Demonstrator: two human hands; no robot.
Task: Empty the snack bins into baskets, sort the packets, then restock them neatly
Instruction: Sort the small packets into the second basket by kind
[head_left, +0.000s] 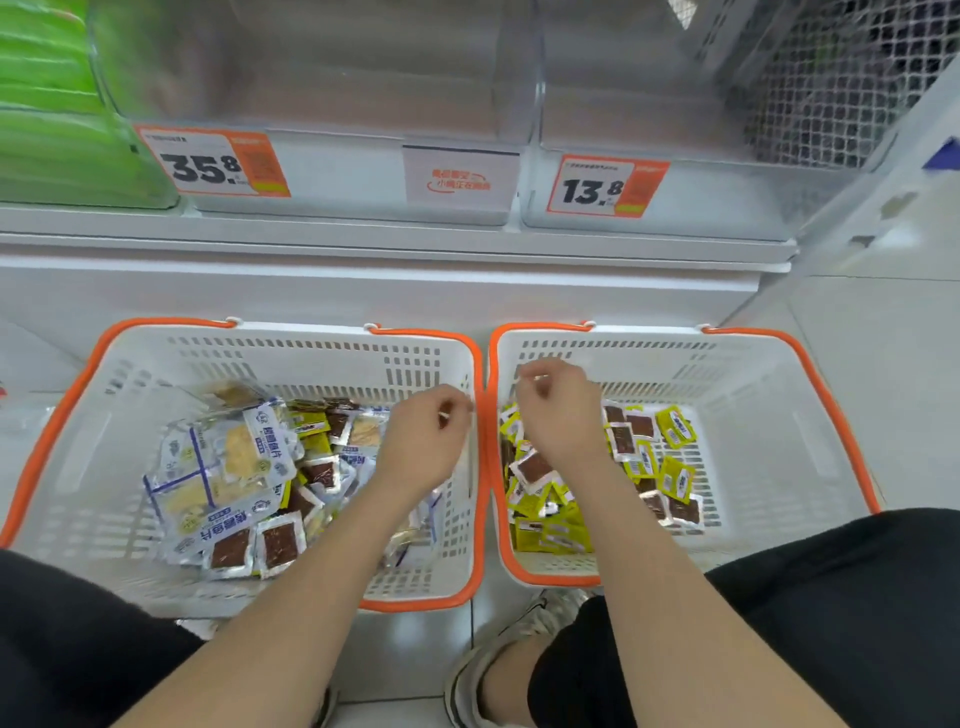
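Note:
Two white baskets with orange rims stand side by side on the floor. The left basket (156, 364) holds a mixed heap: large white-and-blue packets (228, 467), small brown packets (280, 545) and a few yellow ones. The right basket (753, 374) holds small yellow packets (675, 426) and brown packets (535, 467). My left hand (426, 441) hovers over the right side of the left basket, fingers curled, with nothing visible in it. My right hand (556, 410) hovers over the left side of the right basket, fingers curled too, and no packet shows in it.
Above the baskets a white shelf carries clear plastic bins (337, 93) that look bare inside, with price tags 35.8 (208, 163) and 13.8 (602, 187). Green packets (47, 104) fill the bin at far left. My knees and a shoe (483, 670) are at the bottom edge.

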